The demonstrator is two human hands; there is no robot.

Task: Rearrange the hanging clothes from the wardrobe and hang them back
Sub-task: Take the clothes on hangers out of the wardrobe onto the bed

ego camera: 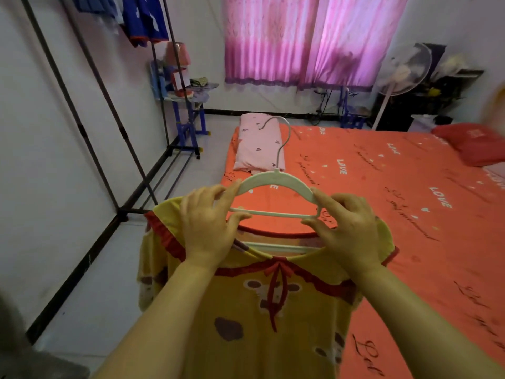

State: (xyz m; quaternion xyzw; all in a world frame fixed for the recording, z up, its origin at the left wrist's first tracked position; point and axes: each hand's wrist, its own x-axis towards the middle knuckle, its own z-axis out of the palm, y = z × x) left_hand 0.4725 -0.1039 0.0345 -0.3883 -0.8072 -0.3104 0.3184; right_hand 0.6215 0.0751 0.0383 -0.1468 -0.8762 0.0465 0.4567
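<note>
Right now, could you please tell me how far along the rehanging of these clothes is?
Blue clothes already hang on the rack. In hand: the left hand and right hand both grip a white hanger just above the neckline of the yellow dress. Left: the dress has yet to go up on the rack.

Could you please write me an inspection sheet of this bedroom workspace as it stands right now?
Surface: bed, orange printed sheet.
Job's things: white hanger held above the neckline of the yellow garment; blue clothes hang on the rack.
Clutter: pink pillow and red pillow on the bed; oddments on the small table.
Hands: left hand and right hand each pinch a hanger end.
Cables: wires by the far wall.
Surroundings: pink curtains, standing fan.
</note>
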